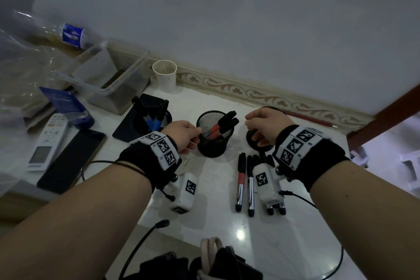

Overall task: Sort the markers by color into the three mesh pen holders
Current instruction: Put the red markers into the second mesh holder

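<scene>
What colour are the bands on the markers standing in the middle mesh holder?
Red bands on the markers in the middle mesh holder, seen in the head view.

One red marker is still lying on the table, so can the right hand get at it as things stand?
Probably yes. The red marker lies bare on the table, nothing on top, just below the right hand, beside a grey marker. The hand must first let go of the third holder.

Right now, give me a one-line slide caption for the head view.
Left hand touches the red-marker holder; right hand grips the third holder; loose markers wait.
</scene>
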Action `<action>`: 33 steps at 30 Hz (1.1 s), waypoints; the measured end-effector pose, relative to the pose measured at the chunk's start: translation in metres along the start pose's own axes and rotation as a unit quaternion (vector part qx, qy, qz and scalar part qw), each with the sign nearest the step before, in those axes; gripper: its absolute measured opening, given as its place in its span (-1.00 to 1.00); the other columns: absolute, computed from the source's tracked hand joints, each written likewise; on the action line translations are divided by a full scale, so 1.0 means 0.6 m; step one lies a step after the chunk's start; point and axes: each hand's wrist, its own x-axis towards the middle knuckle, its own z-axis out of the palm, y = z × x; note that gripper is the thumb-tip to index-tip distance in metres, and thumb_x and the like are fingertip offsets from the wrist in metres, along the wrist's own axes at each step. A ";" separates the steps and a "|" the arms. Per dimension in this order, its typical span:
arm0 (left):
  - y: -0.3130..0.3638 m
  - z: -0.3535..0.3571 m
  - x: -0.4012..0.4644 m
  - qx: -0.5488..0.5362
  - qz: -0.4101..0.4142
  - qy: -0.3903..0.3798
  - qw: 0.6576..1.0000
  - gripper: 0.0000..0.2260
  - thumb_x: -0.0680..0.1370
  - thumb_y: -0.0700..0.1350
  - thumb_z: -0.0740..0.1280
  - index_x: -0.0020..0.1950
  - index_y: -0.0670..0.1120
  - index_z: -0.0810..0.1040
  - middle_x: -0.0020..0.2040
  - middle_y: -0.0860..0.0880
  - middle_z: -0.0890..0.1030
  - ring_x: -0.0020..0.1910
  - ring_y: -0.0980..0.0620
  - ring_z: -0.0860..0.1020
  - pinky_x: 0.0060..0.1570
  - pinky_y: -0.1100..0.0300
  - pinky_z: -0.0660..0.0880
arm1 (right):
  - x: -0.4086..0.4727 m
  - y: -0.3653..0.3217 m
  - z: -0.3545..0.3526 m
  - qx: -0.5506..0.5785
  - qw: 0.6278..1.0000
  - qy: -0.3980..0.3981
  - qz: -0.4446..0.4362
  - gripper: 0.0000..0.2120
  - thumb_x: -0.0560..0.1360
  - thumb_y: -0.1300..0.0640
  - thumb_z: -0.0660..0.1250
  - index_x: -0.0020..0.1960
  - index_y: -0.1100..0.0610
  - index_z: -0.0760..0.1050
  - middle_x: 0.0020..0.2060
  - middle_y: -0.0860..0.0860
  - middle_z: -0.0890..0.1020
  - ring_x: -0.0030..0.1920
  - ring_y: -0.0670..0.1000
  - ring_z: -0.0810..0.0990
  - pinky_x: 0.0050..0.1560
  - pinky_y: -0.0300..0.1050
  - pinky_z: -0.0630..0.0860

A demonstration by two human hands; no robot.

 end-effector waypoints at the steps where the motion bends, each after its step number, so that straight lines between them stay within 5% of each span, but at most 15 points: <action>1: 0.000 0.000 0.000 -0.002 0.000 0.000 1.000 -0.83 0.56 -0.04 0.27 -0.20 -0.07 0.47 -0.29 -0.03 0.57 -0.36 0.04 0.51 -0.35 0.23 0.42 | 0.000 0.000 0.000 0.000 1.000 0.000 0.000 -0.85 0.50 0.18 0.30 0.08 0.13 0.49 -0.21 0.04 0.56 -0.36 -0.03 0.53 -0.39 -0.19 0.50; 23: 0.002 0.001 0.000 -0.015 -0.003 -0.005 1.000 -0.83 0.57 -0.04 0.26 -0.19 -0.08 0.48 -0.28 -0.02 0.57 -0.35 0.03 0.51 -0.33 0.22 0.42 | 0.012 0.007 0.005 -0.012 1.000 -0.008 0.007 -0.91 0.49 0.18 0.31 -0.01 0.08 0.50 -0.24 0.02 0.57 -0.37 -0.02 0.54 -0.39 -0.17 0.51; 33: -0.010 0.006 0.003 -0.034 -0.003 -0.014 0.999 -0.78 0.58 -0.01 0.24 -0.23 -0.07 0.45 -0.30 -0.02 0.55 -0.37 0.04 0.49 -0.37 0.23 0.41 | -0.002 0.044 0.034 -0.052 0.995 -0.031 0.075 -0.96 0.49 0.21 0.32 -0.14 0.15 0.53 -0.32 0.04 0.61 -0.43 -0.02 0.54 -0.43 -0.21 0.51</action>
